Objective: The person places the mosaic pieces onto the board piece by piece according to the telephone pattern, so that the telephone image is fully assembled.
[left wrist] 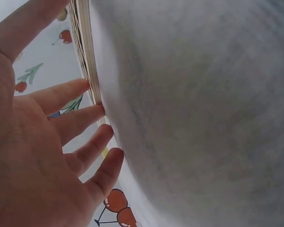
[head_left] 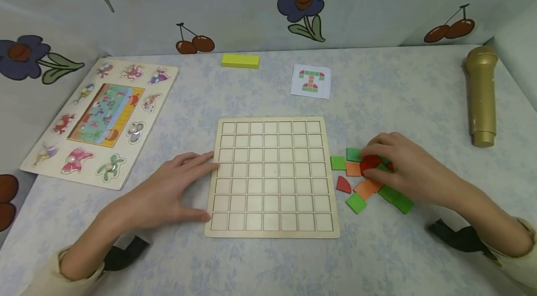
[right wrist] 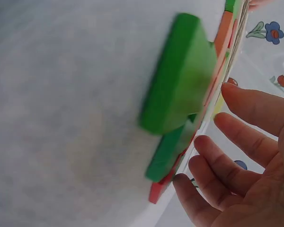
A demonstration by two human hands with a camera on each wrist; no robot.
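Note:
A square wooden grid board (head_left: 274, 171) lies bare on the table in front of me. My left hand (head_left: 163, 193) rests beside it, fingers spread, with thumb and fingertips at its left edge; the left wrist view shows the straight fingers along the board's side (left wrist: 84, 42). Over a loose heap of flat pieces right of the board is my right hand (head_left: 413, 172). Its thumb and fingertips are at a red piece (head_left: 370, 164). Around them lie green squares (head_left: 338, 163), orange squares (head_left: 364, 189) and a red quarter-round (head_left: 343, 184). In the right wrist view its fingers are relaxed and apart beside a green piece (right wrist: 180, 75).
Behind the board lie a pattern card (head_left: 311, 81) and a yellow block (head_left: 240, 61). A peg puzzle board (head_left: 140, 156) with sea animals is at the left. At the far right lies a gold microphone-shaped object (head_left: 482, 95). Flower-printed cloth (head_left: 243, 2) hangs behind.

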